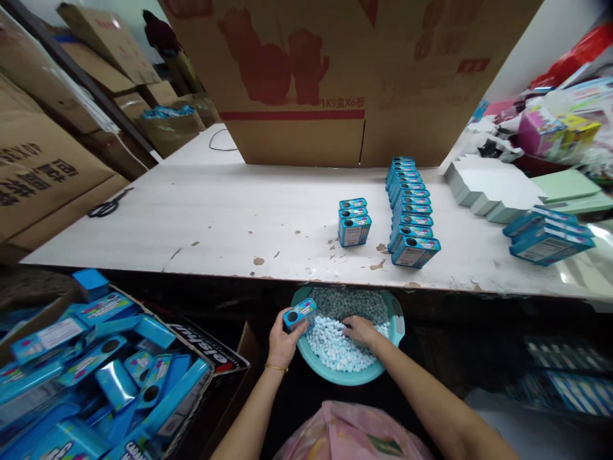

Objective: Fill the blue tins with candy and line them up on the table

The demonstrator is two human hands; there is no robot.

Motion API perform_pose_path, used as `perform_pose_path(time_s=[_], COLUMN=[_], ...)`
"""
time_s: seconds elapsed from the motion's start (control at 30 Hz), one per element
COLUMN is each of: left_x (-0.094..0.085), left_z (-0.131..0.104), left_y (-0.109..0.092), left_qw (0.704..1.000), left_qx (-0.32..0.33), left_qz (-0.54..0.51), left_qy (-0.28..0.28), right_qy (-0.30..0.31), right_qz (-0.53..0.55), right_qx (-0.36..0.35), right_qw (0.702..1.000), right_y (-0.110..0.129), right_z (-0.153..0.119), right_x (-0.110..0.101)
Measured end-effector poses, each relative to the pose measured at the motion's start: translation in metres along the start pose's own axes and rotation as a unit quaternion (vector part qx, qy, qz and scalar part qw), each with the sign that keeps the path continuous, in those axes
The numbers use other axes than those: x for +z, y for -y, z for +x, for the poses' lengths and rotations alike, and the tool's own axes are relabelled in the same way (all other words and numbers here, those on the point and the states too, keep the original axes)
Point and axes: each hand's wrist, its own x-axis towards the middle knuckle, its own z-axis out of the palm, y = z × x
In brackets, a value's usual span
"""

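In the head view, my left hand (283, 340) is closed around a small blue candy box (301, 313), tilted over the left rim of a turquoise basin (352, 375). A dark round opening shows on the box's top. White and pale blue round candies (340, 348) fill much of the basin. My right hand (360, 331) reaches into them with curled fingers; the fingertips are hidden among the candies. On the table above stand a short row of matching boxes (355, 231) and a longer row of boxes (416, 251).
A carton of jumbled blue boxes (110, 377) is at lower left. Scissors (108, 204) lie on the white table (268, 217). A large cardboard box (297, 137) stands at the back. White card stacks (498, 182) and more blue boxes (548, 239) are at right.
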Motion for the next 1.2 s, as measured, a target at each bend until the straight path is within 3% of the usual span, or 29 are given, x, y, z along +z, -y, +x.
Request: perform_pose_path(time_s=[0.2,0.37,0.5,0.6,0.77,0.87,0.93,1.03,1.1,1.2], left_x=[-0.007,0.010,0.032,0.042,0.047,0.046,0.044,0.035,0.027,0.014], left_z=[0.001,0.000,-0.004,-0.006,-0.007,-0.006,-0.005,-0.005,-0.006,-0.006], left_y=[0.002,0.001,-0.004,-0.007,-0.006,-0.004,-0.003,-0.001,0.001,0.003], left_qw=[0.999,0.999,0.993,0.982,0.972,0.972,0.974,0.983,0.989,0.995], left_qx=[-0.001,0.023,0.069,0.133,0.168,0.172,0.169,0.140,0.114,0.078], left_qz=[0.022,0.025,0.073,0.100,0.126,0.125,0.115,0.086,0.065,0.040], left_qy=[-0.028,0.015,0.065,0.092,0.104,0.103,0.101,0.085,0.065,0.037], right_qy=[-0.018,-0.061,-0.065,-0.073,-0.089,-0.095,-0.100,-0.093,-0.069,-0.018], right_qz=[0.083,0.120,0.004,-0.130,-0.276,-0.294,-0.284,-0.259,-0.222,-0.140], right_qx=[-0.064,-0.105,-0.090,-0.076,-0.096,-0.112,-0.106,-0.046,0.017,0.067], right_qw=[0.994,0.985,0.994,0.986,0.952,0.945,0.948,0.960,0.972,0.988], right_y=[-0.023,-0.013,0.015,0.041,0.077,0.081,0.070,0.034,0.008,-0.012], right_z=[-0.026,-0.062,-0.080,-0.084,-0.085,-0.089,-0.093,-0.093,-0.085,-0.058], right_x=[-0.030,-0.079,-0.115,-0.126,-0.124,-0.127,-0.132,-0.129,-0.112,-0.066])
